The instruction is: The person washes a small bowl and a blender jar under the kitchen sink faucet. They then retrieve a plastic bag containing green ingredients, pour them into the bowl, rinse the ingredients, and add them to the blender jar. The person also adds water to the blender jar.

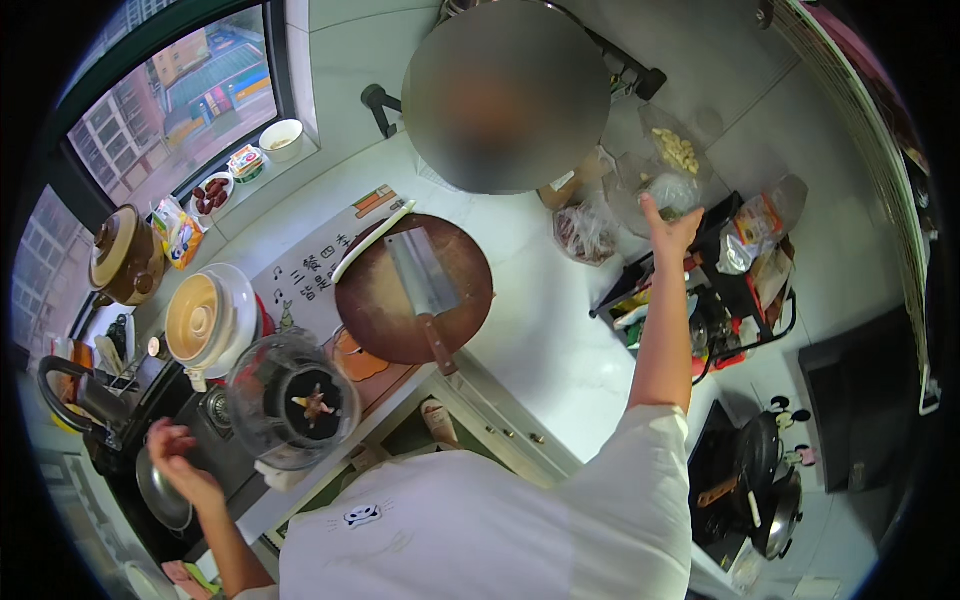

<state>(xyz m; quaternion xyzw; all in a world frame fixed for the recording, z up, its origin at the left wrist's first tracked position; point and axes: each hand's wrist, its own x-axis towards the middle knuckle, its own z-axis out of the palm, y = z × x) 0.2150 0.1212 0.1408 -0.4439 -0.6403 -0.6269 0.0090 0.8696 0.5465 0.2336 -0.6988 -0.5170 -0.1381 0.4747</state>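
My left hand (pixel 176 459) hangs empty over the sink area, fingers loosely bent. My right hand (pixel 673 232) reaches far out, its fingers around a clear plastic bag (pixel 671 196); the bag hides some of the fingers. A cleaver (pixel 424 274) lies on a round wooden cutting board (pixel 367 307), its handle over the board's edge. A pale green-white stalk (pixel 367 244), perhaps a scallion, lies along the board's left rim. Near my left arm stands a clear blender or processor bowl (pixel 255 382) with metal blades and some pieces inside. A bag with peeled garlic cloves (pixel 675 150) lies beyond my right hand.
A bagged reddish food (pixel 585 234) lies on the white counter (pixel 525 322). Stacked bowls (pixel 199 319) and a lidded clay pot (pixel 127 255) stand left. Dates in a dish (pixel 212 196) sit on the windowsill. A loaded black cart (pixel 712 300) and pans (pixel 754 457) are right.
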